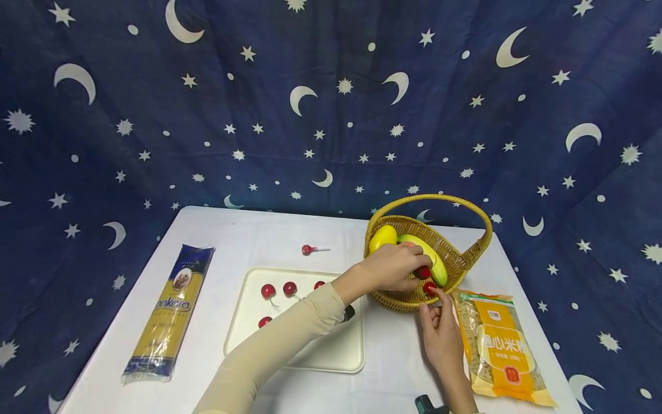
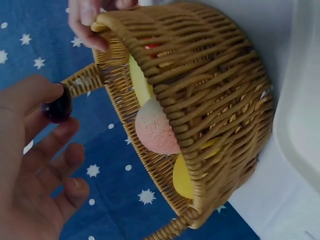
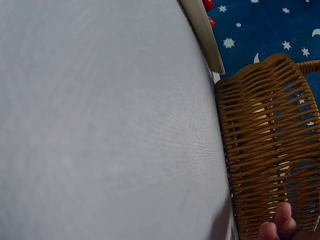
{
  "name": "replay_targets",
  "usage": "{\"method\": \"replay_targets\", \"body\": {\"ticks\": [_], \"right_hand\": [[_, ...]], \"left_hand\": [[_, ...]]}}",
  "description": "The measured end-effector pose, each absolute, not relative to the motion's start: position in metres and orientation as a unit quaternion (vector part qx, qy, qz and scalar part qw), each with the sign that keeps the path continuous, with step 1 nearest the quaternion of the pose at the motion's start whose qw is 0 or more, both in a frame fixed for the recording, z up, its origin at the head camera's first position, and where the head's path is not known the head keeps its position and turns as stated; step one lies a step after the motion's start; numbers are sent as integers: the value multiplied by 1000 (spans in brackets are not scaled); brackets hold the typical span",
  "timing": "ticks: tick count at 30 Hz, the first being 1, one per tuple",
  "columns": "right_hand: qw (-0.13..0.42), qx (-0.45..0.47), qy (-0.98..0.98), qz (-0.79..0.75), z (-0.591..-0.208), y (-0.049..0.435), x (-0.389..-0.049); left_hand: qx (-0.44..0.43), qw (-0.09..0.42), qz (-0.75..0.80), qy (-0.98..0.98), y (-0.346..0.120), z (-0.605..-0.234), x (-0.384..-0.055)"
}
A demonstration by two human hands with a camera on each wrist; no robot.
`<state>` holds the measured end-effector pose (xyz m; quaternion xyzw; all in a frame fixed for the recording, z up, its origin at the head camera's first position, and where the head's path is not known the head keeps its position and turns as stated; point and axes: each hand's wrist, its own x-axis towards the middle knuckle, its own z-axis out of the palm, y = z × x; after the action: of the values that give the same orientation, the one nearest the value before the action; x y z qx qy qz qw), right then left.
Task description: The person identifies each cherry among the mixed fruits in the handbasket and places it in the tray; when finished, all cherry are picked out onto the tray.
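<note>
My left hand (image 1: 395,267) reaches over the wicker basket (image 1: 394,302) and pinches a dark red cherry (image 2: 57,104) between thumb and forefinger. At the basket's near rim, my right hand (image 1: 442,333) grips the edge, one finger over it and the thumb outside. Close to that fingertip lies another red cherry (image 1: 429,288) inside the basket. A banana (image 1: 431,259), a yellow lemon-like fruit (image 1: 383,237) and a pinkish peach-like fruit (image 2: 155,127) also sit in there. The left hand partly hides the contents in the head view.
Several cherries (image 1: 268,291) lie on a white tray (image 1: 331,353) under my left forearm. Behind it is a red lollipop (image 1: 307,249). A spaghetti pack (image 1: 170,313) lies at left, a pasta bag (image 1: 501,348) right of the basket. The basket's tall handle (image 1: 429,197) arches over it.
</note>
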<state>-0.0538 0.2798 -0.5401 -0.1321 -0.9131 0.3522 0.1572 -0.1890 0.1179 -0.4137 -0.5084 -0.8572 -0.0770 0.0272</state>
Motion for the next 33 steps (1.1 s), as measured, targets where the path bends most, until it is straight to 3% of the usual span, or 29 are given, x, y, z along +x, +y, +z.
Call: {"method": "replay_targets", "body": {"ticks": [6, 16, 33], "right_hand": [[161, -123, -912, 356, -541, 280, -56], [159, -133, -911, 357, -543, 280, -56], [146, -146, -912, 354, -541, 277, -55]], "left_hand": [[-509, 92, -132, -845, 88, -419, -177], [-467, 150, -180, -853, 45, -426, -147], [-304, 224, -213, -901, -46, -455, -110]]}}
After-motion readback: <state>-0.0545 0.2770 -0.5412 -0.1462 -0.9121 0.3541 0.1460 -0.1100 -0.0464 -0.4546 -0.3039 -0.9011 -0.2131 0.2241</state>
